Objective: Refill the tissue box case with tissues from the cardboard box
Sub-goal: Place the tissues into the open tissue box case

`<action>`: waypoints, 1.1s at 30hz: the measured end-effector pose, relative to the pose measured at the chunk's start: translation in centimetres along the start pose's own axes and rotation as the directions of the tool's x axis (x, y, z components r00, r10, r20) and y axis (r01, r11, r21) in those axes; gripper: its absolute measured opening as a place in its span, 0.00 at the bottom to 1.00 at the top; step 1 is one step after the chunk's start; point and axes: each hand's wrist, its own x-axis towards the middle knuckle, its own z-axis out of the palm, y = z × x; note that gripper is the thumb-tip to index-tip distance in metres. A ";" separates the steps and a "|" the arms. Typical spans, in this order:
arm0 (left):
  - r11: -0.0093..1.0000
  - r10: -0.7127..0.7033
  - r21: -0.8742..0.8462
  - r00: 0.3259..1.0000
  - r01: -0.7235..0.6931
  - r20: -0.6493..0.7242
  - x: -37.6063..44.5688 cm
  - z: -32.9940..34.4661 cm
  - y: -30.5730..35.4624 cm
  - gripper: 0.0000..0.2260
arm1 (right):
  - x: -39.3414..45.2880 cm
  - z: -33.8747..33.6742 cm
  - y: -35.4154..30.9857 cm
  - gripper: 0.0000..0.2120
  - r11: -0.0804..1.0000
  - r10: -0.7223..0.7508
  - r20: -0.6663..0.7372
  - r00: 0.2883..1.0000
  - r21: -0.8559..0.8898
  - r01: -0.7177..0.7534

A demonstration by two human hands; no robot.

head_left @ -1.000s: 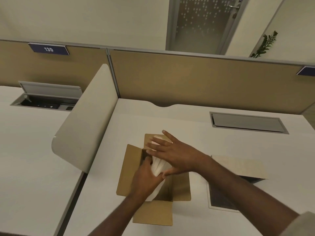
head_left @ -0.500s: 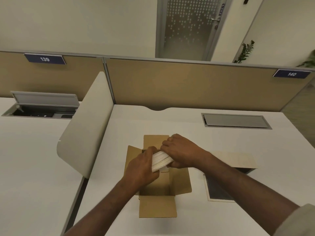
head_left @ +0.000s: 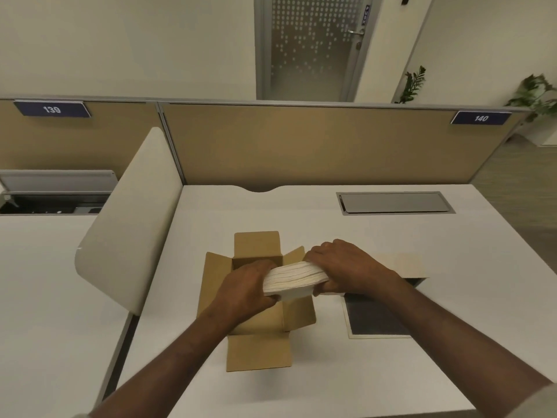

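Note:
A brown cardboard box [head_left: 259,351] stands on the white desk with all its flaps spread open. Above its right side I hold a thick white stack of tissues [head_left: 294,279] lying flat. My left hand [head_left: 244,289] grips the stack's left end and my right hand [head_left: 340,267] grips its right end. To the right lies the tissue box case [head_left: 376,318], a flat open tray with a dark inside and pale rim. Its beige lid [head_left: 407,263] is raised behind, partly hidden by my right arm.
A curved cream divider [head_left: 129,224] rises to the left of the box. A tan partition [head_left: 301,146] closes the desk's far side. A grey cable hatch [head_left: 394,203] lies flush at the back right. The desk's right edge drops to the floor.
Both hands have lifted the tissue stack up out of the cardboard box and carried it to the right, spreading to grip its two ends. The camera has tilted.

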 end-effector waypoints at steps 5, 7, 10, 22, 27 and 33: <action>0.999 -0.009 0.052 1.000 0.008 0.021 1.5 1.7 4.1 0.24 | -4.3 0.6 3.9 0.25 0.998 0.045 0.021 0.999 0.033 -0.046; 0.998 -0.010 0.065 1.000 0.008 0.029 2.0 2.7 6.0 0.23 | -6.1 1.2 5.6 0.23 0.996 0.065 0.031 0.997 0.061 -0.066; 0.996 -0.038 0.079 0.999 0.036 0.024 2.8 4.2 8.9 0.21 | -8.4 2.2 8.0 0.22 0.992 0.084 0.063 0.995 0.087 -0.089; 0.991 -0.085 0.111 0.995 0.078 0.060 5.3 12.6 17.1 0.28 | -16.2 7.3 14.9 0.25 0.974 0.147 0.057 0.988 0.165 -0.154; 0.989 -0.064 0.142 0.985 0.041 0.161 6.5 17.6 18.3 0.28 | -18.1 12.0 16.5 0.24 0.964 0.170 0.080 0.982 0.195 -0.183; 0.988 -0.093 0.142 0.962 0.057 0.257 7.6 21.9 18.2 0.29 | -18.7 16.8 17.4 0.24 0.953 0.203 0.085 0.975 0.210 -0.217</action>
